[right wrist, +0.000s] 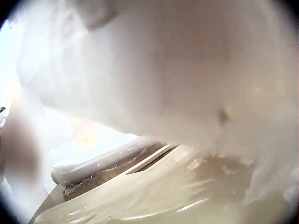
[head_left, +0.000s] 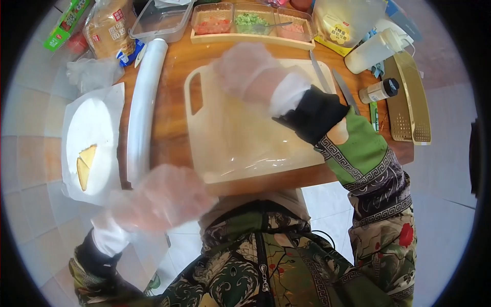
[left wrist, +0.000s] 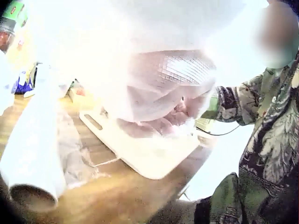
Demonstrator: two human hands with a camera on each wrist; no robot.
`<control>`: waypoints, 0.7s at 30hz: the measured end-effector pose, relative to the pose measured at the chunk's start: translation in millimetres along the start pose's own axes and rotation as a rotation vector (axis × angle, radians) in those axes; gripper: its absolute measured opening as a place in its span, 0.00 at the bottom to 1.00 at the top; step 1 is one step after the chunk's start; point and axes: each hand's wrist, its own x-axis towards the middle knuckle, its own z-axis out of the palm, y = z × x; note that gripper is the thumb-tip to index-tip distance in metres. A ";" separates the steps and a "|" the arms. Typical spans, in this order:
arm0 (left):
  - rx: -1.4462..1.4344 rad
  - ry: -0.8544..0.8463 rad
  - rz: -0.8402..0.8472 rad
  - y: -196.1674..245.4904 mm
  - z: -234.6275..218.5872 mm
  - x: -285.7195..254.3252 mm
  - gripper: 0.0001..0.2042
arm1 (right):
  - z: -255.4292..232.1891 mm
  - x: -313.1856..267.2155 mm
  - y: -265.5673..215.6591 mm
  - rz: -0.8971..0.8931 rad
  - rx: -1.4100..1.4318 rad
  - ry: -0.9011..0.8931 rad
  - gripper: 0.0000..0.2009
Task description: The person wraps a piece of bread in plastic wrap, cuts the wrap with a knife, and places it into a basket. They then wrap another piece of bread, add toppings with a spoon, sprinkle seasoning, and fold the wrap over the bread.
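Observation:
A cream cutting board (head_left: 188, 115) lies on the wooden table with clear plastic film (head_left: 255, 146) spread over it, glossy and wrinkled near the front edge. My right hand (head_left: 249, 71), in a clear plastic glove, is over the board's far left part, blurred; I cannot tell how its fingers lie. Just off the table's front edge is my left hand (head_left: 171, 199), also gloved and blurred, with nothing visible in it. A long white roll of wrap (head_left: 146, 102) lies left of the board; its hollow end shows in the left wrist view.
White paper (head_left: 92, 123) on the left bears two yellow triangular pieces (head_left: 84, 166). Behind the board, a wooden tray (head_left: 250, 40) holds containers of chopped food. Knives (head_left: 345, 89), a squeeze bottle (head_left: 371, 51), a spice jar (head_left: 378, 91) and a yellowish basket (head_left: 406, 97) are at right.

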 end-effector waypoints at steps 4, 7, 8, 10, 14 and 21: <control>0.235 0.182 -0.364 9.1 -38.6 29.8 0.03 | 0.4 10.3 3.4 -0.070 -0.061 0.006 0.10; -0.187 0.334 -0.747 0.6 -57.2 48.0 0.08 | -9.2 15.9 4.6 -0.039 -0.009 -0.125 0.22; -0.255 0.396 -0.739 -4.7 -61.8 52.6 0.11 | -10.9 17.3 6.0 -0.039 -0.013 -0.123 0.22; -0.191 0.419 -0.721 -19.3 -66.1 62.6 0.13 | -11.5 19.1 9.6 0.054 0.191 -0.108 0.27; -0.226 0.459 -0.617 -35.3 -74.7 80.1 0.14 | -20.0 13.9 16.2 0.080 0.291 -0.093 0.28; 0.239 0.363 -0.243 -96.2 -95.6 92.3 0.12 | -6.6 8.2 32.0 0.203 0.463 0.086 0.24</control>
